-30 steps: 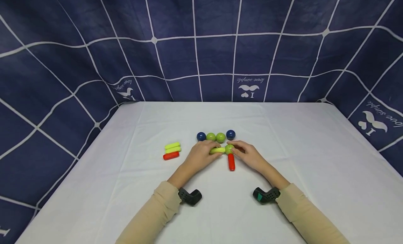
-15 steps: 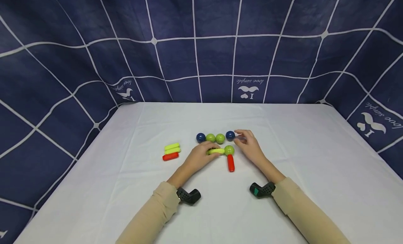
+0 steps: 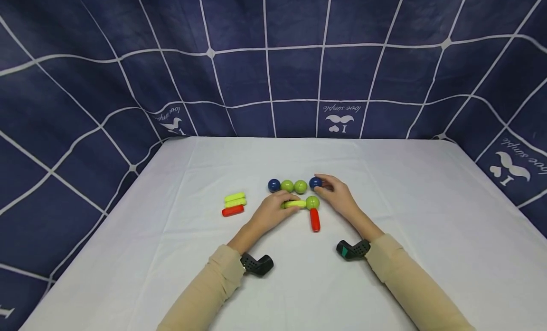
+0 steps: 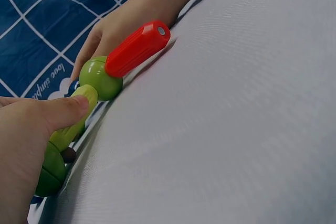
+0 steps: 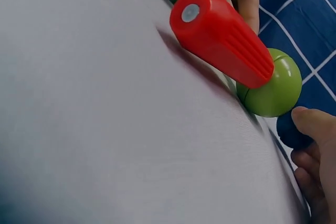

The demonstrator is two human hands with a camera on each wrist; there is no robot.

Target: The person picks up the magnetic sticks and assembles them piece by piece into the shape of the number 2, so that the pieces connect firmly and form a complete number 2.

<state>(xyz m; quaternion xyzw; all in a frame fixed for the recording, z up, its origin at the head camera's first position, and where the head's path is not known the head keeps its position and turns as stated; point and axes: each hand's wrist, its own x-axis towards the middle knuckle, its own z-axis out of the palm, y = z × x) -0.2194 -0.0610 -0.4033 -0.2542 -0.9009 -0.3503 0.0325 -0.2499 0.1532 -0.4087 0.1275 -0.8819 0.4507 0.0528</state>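
Observation:
My left hand point(image 3: 272, 211) pinches a yellow-green rod point(image 3: 296, 204) between thumb and fingers. The rod runs into a green ball point(image 3: 313, 202), from which a red rod point(image 3: 315, 220) sticks out toward the front. A second green ball point(image 4: 51, 170) sits at the rod's other end, partly covered by the left hand in the left wrist view. Beyond this joined piece, my right hand point(image 3: 339, 193) holds a dark blue ball point(image 3: 315, 182) between thumb and fingertips. In the right wrist view the thumb lies on that ball, and the red rod's end shows a grey metallic disc point(image 5: 190, 13).
In a row behind the joined piece are a blue ball point(image 3: 274, 185) and two green balls point(image 3: 287, 186). To the left lie two yellow-green rods point(image 3: 234, 197) and a red rod point(image 3: 232, 211). A white cloth point(image 3: 273, 293) covers the table; a blue curtain point(image 3: 295, 74) hangs behind.
My right hand has left the green ball of the joined piece, moved back to the right-hand blue ball and taken hold of it. The left hand keeps its grip on the yellow-green rod.

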